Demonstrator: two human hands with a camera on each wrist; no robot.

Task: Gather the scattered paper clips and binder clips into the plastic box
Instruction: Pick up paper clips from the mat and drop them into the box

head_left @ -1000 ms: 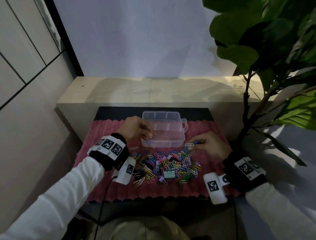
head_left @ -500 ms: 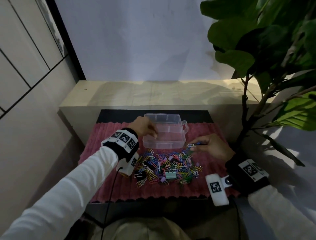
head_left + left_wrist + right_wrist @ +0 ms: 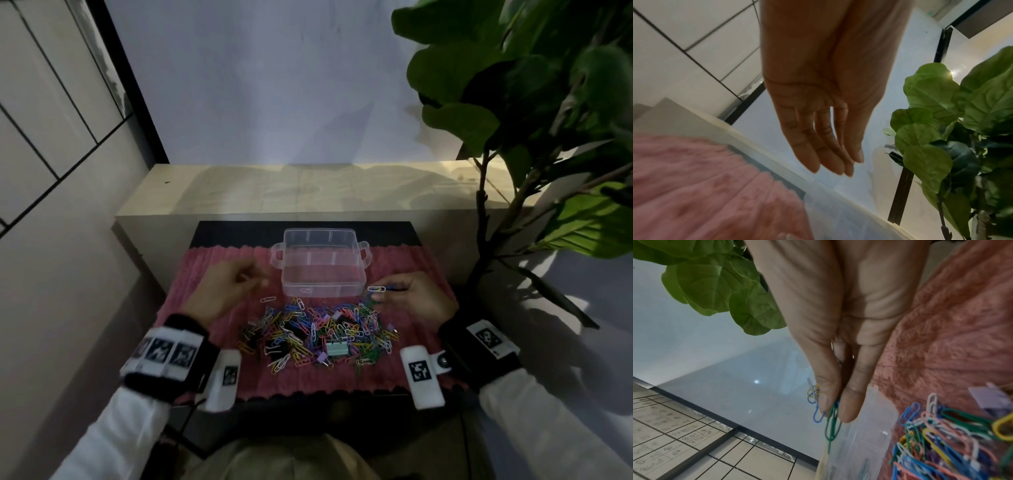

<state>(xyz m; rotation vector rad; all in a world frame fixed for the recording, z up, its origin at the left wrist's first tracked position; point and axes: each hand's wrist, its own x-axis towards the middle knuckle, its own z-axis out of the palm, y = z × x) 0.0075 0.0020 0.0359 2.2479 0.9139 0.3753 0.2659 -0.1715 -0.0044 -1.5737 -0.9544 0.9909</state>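
mostly undone: the plastic box [image 3: 322, 265] is looking near empty, the clip pile [image 3: 318, 330] is lying beside it, the right hand [image 3: 409, 299] is pinching a few paper clips [image 3: 831, 423], and the left hand [image 3: 222, 291] is hanging slack, holding nothing.

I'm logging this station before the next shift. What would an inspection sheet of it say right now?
Surface: pink mat on a dark table.
Job's things: clear box upright, open, looks empty; clip pile on the mat in front of it.
Clutter: nothing seen.
Hands: left hand holds nothing, fingers straight in the wrist view; right hand pinches paper clips beside the box.
Cables: dark cable below the left wrist.
Surroundings: plant at right, ledge behind.
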